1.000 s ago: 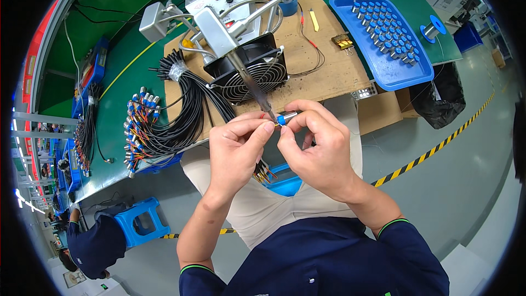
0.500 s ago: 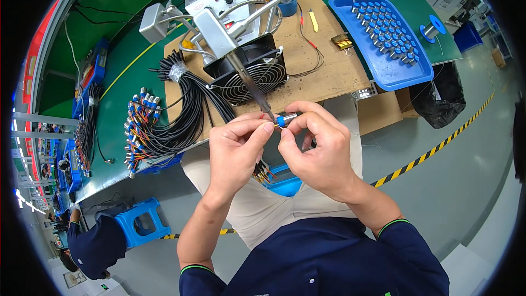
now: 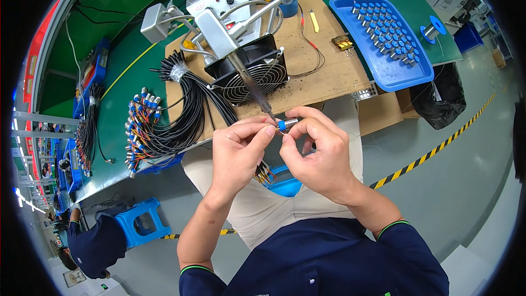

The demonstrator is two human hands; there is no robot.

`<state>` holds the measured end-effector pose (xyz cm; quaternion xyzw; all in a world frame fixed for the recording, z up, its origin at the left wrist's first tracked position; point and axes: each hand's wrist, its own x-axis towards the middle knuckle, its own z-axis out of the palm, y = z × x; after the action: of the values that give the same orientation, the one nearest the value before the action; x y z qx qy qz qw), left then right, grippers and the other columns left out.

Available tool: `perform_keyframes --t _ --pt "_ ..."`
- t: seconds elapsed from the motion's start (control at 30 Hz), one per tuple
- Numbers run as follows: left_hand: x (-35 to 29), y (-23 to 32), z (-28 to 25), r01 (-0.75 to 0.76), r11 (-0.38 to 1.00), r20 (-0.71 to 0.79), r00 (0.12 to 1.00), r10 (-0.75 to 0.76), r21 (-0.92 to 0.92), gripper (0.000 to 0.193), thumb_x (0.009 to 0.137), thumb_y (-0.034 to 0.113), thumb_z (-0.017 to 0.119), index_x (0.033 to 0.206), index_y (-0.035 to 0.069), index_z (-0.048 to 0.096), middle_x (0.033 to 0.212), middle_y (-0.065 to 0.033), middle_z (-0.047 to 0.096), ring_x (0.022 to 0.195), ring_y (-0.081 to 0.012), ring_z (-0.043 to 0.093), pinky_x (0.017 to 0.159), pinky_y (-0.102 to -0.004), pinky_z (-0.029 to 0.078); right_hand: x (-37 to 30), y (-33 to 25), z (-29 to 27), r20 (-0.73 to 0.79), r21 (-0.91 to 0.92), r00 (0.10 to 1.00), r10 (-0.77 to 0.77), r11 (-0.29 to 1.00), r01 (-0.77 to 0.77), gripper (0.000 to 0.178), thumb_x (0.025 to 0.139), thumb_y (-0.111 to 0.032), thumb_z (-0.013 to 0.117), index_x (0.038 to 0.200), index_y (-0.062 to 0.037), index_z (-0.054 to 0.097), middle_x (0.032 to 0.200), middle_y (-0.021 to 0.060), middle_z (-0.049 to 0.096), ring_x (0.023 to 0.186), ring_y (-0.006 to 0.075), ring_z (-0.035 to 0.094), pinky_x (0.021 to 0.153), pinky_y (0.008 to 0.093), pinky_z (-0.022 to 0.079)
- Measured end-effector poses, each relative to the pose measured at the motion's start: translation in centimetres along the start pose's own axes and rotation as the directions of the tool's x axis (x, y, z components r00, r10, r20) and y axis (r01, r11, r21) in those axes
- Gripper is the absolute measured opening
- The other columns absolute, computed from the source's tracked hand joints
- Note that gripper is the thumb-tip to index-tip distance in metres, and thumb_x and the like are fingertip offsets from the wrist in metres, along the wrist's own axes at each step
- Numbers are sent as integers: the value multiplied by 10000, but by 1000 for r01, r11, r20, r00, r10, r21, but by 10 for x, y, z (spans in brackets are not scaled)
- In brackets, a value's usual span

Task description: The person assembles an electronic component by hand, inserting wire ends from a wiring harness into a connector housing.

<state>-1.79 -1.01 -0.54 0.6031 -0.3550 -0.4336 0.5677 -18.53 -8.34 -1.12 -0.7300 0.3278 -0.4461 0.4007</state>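
Just off the near edge of the surface (image 3: 329, 71), a small blue-banded metal connector (image 3: 287, 125) sits pinched between the fingers of both hands. Left hand (image 3: 236, 153) grips its left end; right hand (image 3: 320, 156) closes on its right end. A soldering iron tip (image 3: 269, 114) touches the connector from above. Behind stand a black fan (image 3: 253, 75), a cable bundle (image 3: 181, 115) and a blue tray (image 3: 383, 71).

Green bench (image 3: 137, 0) carries wooden board (image 3: 323, 71), blue tray (image 3: 383, 74), black cable bundle (image 3: 181, 115)
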Motion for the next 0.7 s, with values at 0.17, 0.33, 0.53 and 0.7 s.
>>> perform_keyframes --t 0.17,0.33,0.53,0.7 --pt "0 1 0 5 1000 1 1000 -5 4 137 1013 13 753 1066 -97 816 1166 -164 762 613 -44 546 517 -193 416 -1 1 0 -2 3 1000 -7 1000 7 121 796 3 798 814 13 678 1096 205 762 581 226 660 506 343 507" --pt "-1 2 0 3 1000 -5 1000 -3 16 137 1012 12 753 1064 -99 815 1165 -163 761 622 -44 547 521 -192 420 -1 2 0 -1 3 1000 -7 1000 7 124 796 3 801 815 11 679 1104 202 763 574 218 657 501 338 505" --pt "0 1 1 -1 1000 -1 1000 1 11 134 1010 5 751 1064 -99 815 1160 -162 759 625 -44 548 523 -191 421 -1 2 1 -1 4 1000 -4 1000 4 123 799 1 801 815 9 680 1115 193 764 569 205 652 497 332 502" --pt "1 2 -3 -13 997 23 1000 11 72 145 1013 31 758 1070 -87 820 1156 -143 772 674 -55 591 577 -206 467 -3 5 0 6 12 1000 -4 1000 4 119 805 -6 797 812 8 679 1126 182 765 563 195 645 499 324 501"
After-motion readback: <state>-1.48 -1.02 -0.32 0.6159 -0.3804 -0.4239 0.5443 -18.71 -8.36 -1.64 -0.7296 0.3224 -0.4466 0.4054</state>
